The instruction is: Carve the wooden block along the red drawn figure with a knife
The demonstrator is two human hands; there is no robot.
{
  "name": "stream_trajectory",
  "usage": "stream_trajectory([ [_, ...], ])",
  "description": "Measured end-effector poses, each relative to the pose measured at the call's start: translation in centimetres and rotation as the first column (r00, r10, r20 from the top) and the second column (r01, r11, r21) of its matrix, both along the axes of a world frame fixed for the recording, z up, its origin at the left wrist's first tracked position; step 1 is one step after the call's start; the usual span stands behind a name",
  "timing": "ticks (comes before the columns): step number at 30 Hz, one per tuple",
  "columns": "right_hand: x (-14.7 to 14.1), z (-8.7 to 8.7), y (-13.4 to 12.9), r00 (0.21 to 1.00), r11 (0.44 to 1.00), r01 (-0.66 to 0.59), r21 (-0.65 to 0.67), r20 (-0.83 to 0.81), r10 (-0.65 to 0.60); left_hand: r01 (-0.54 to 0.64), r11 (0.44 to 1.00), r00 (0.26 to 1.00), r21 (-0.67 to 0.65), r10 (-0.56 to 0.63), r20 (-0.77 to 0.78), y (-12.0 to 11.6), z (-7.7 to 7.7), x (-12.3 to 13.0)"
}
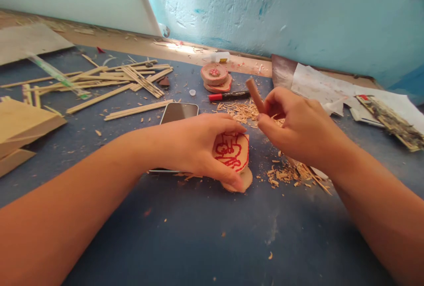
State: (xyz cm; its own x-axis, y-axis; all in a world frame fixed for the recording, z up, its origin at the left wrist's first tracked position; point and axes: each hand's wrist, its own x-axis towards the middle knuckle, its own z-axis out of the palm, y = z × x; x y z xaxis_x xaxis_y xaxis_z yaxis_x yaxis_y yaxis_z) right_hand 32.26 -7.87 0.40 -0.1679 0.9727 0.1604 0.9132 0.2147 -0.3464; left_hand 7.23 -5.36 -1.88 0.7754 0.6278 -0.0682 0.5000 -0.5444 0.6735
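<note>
My left hand point(195, 144) curls around a small pale wooden piece point(243, 153) with a drawing in thick red lines, thumb at the near side and fingers at the far side. Under it lies a second, rounded wooden piece point(247, 181), partly covered by my thumb. To the right and a little above the table, my right hand point(294, 122) is closed on a brown wooden rod, perhaps a tool handle point(254, 93), which sticks out tilted past the fingertips. The rod's other end is hidden by the hand. Beneath my left wrist rests a phone point(180, 111), partly covered.
Wood shavings point(288, 174) lie under my right hand. Behind are a black marker with red end point(232, 96), round wooden slices point(212, 73) and a white bottle point(220, 57). Sticks point(135, 110) and wooden blocks point(29, 120) are left; paper point(311, 82) and a grimy board point(394, 122), right.
</note>
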Motion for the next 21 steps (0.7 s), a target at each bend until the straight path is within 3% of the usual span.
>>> stream_trajectory([
  [3, -0.1, 0.3, -0.2, 0.949, 0.997, -0.078, -0.016, -0.308, 0.069, -0.006, 1.000, 0.999, -0.005, 0.006, -0.052, 0.4, 0.3, -0.8],
  [5, -0.3, 0.4, -0.6, 0.769, 0.969, -0.222, -0.112, -0.631, 0.103, 0.012, 1.000, 0.997, 0.002, -0.012, -0.076, 0.5, 0.4, -1.0],
  [7, -0.6, 0.4, -1.1, 0.535, 0.897, -0.388, -0.210, -0.844, 0.034, 0.037, 0.999, 0.997, 0.001, -0.037, -0.072, 0.5, 0.6, -0.9],
  [9, -1.0, 0.4, -1.6, 0.388, 0.824, -0.495, -0.276, -0.918, -0.074, 0.052, 0.999, 0.997, 0.011, -0.052, -0.057, 0.5, 0.7, -0.8],
  [12, -1.7, 0.3, -2.0, 0.238, 0.766, -0.574, -0.290, -0.954, -0.183, 0.033, 0.999, 0.998, 0.038, -0.031, -0.059, 0.6, 0.7, -0.7],
  [14, -2.1, 0.0, -2.2, 0.173, 0.739, -0.617, -0.271, -0.963, -0.208, 0.028, 0.998, 0.997, 0.049, -0.025, -0.067, 0.7, 0.5, -0.7],
  [16, -2.5, -0.3, -2.4, 0.174, 0.731, -0.631, -0.261, -0.965, -0.194, 0.032, 0.999, 0.998, 0.043, -0.030, -0.058, 0.8, 0.4, -0.7],
  [21, -2.8, -0.5, -2.6, 0.172, 0.799, -0.572, -0.187, -0.979, -0.107, 0.076, 0.996, 0.997, 0.034, -0.077, 0.025, 0.8, 0.6, -0.9],
])
